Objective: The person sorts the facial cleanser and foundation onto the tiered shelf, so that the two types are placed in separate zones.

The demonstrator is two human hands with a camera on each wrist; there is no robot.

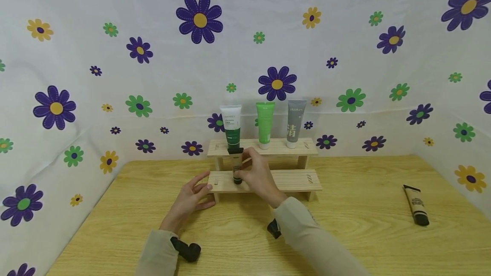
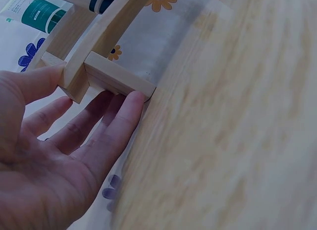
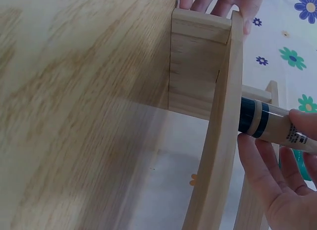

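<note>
A small beige squeeze tube (image 1: 237, 166) with a black cap stands cap down at the left of the lower step of a wooden two-tier stand (image 1: 284, 180). My right hand (image 1: 261, 176) pinches this tube between thumb and fingers. In the right wrist view its dark cap end meets the step. My left hand (image 1: 188, 201) touches the stand's left end; the left wrist view shows its fairly straight fingers (image 2: 131, 108) against the side leg. On the upper step stand a white-and-green tube (image 1: 231, 125), a bright green tube (image 1: 265, 123) and a grey tube (image 1: 296, 122).
Another beige tube (image 1: 416, 205) with a black cap lies on the wood-grain table (image 1: 364, 242) at the right. A flower-patterned white sheet (image 1: 230, 63) hangs behind and at both sides. Black devices (image 1: 189, 251) are strapped at both wrists.
</note>
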